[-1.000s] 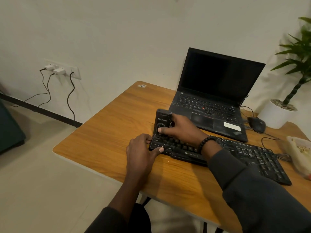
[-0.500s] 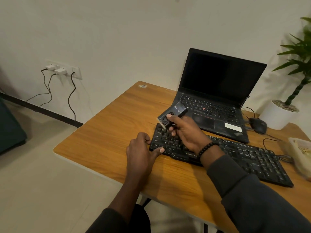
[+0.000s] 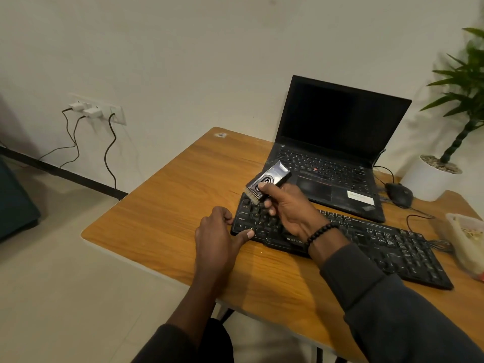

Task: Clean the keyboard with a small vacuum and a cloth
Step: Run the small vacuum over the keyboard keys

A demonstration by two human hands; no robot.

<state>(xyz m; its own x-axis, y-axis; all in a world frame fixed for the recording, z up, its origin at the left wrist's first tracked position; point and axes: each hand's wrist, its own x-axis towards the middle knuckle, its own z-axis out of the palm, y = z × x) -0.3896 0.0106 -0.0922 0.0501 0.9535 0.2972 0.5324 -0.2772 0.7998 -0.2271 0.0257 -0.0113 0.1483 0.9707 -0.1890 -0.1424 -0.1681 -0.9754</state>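
Observation:
A black keyboard (image 3: 366,247) lies across the wooden table (image 3: 162,210). My right hand (image 3: 290,210) grips a small black handheld vacuum (image 3: 272,178), tilted, with its brush end down over the keyboard's far left corner. My left hand (image 3: 217,239) rests on the table at the keyboard's left end. Its thumb touches the front left corner and its fingers are curled against the side edge. No cloth is in view.
An open black laptop (image 3: 335,153) stands behind the keyboard, with a black mouse (image 3: 399,193) to its right. A potted plant (image 3: 442,169) is at the back right. A pale container (image 3: 468,239) sits at the right edge. Cables hang from wall sockets (image 3: 97,108).
My right hand has lifted the vacuum off the keyboard's left end and tilted it, brush end down. My left hand has stayed at the keyboard's corner.

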